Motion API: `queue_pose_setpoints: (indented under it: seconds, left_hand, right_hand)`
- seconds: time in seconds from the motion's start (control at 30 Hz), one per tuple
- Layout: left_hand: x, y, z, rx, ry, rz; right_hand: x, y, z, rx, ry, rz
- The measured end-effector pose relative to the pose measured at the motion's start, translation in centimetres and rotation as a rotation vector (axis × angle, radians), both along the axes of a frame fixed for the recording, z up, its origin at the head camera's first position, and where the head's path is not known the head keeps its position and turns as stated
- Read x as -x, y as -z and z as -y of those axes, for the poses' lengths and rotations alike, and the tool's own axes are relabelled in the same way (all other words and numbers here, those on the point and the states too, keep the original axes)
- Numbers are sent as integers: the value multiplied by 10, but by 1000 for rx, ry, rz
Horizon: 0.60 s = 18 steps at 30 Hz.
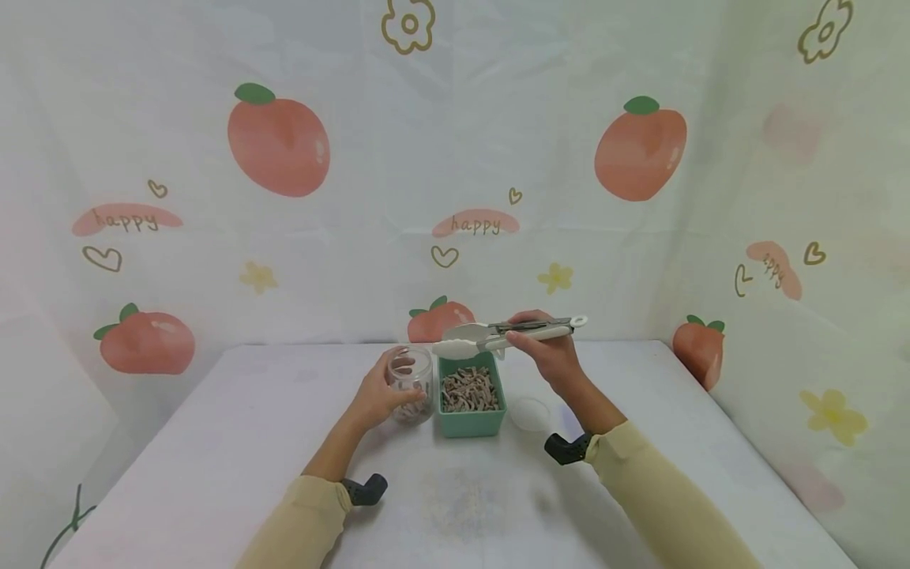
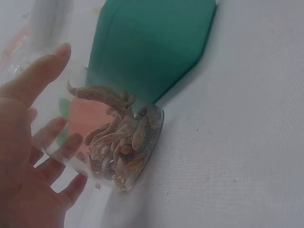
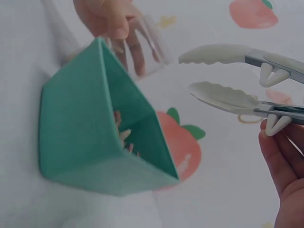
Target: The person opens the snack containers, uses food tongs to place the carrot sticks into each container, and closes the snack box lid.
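My left hand (image 1: 375,393) holds a clear jar (image 1: 421,378) upright beside the box, fingers round its side. Brownish curled dried strips (image 2: 118,147) lie in the lower part of the jar. In my right hand (image 1: 550,357) are metal tongs with white scalloped tips (image 1: 458,348), held above the back of a green box (image 1: 471,427). The right wrist view shows the tips (image 3: 223,95) apart, with nothing between them. More of the same strips (image 1: 469,390) fill part of the box.
A clear round lid (image 1: 530,413) lies on the white tabletop (image 1: 298,419), right of the box. Behind the table hangs a white curtain (image 1: 483,142) printed with peaches. Each forearm wears a black wrist mount (image 1: 366,490).
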State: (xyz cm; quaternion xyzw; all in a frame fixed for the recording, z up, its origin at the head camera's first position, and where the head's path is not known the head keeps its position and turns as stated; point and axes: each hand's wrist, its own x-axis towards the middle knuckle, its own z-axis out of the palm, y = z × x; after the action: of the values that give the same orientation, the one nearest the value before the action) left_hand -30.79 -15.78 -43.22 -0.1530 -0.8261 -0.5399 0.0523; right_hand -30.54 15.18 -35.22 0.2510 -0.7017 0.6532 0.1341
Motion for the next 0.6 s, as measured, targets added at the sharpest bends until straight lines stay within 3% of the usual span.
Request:
queue_pose_setpoints:
  seconds: [0.17, 0.6]
  left_hand:
    - [1, -1, 1, -9, 12, 1]
    - [2, 0, 1, -13, 11, 4]
  right_hand:
    - [-1, 7, -8, -29, 15, 24]
    - [-1, 31, -18, -157, -43, 104]
